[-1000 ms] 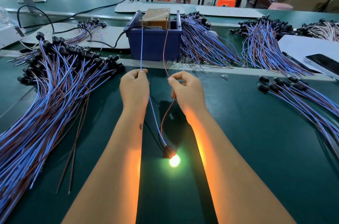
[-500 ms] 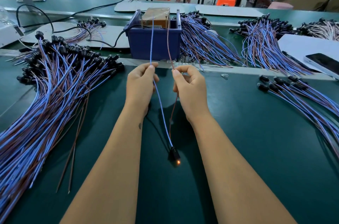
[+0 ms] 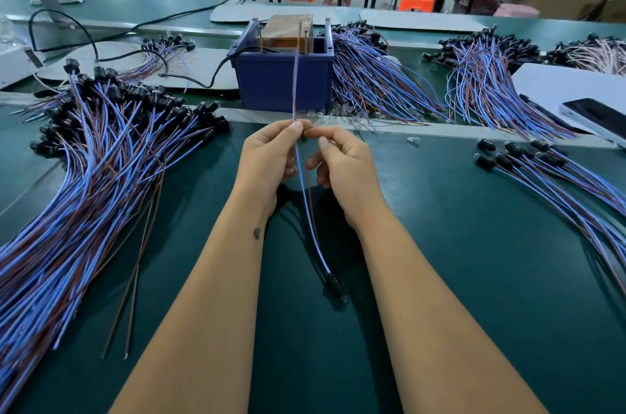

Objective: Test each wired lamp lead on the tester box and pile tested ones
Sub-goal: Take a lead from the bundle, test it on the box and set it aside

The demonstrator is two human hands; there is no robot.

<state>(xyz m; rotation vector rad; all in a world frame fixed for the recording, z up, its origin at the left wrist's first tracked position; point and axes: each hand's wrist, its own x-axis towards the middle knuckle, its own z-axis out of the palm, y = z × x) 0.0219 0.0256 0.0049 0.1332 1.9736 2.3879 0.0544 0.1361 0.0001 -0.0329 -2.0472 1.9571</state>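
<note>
Before the blue tester box (image 3: 283, 85), the left hand (image 3: 271, 163) pinches both wires of an unlit lamp lead (image 3: 310, 210); the right hand (image 3: 342, 169) curls beside it, apparently empty. Judging by the big left pile (image 3: 84, 183), much remains.

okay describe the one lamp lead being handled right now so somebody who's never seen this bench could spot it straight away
Start at the blue tester box at the middle back of the green bench. Right before it, the left hand pinches a blue-and-brown wire pair, the right hand close beside. That lamp lead runs down between the forearms to an unlit black socket, lying alone, unlike the heaped bundles either side.
</note>
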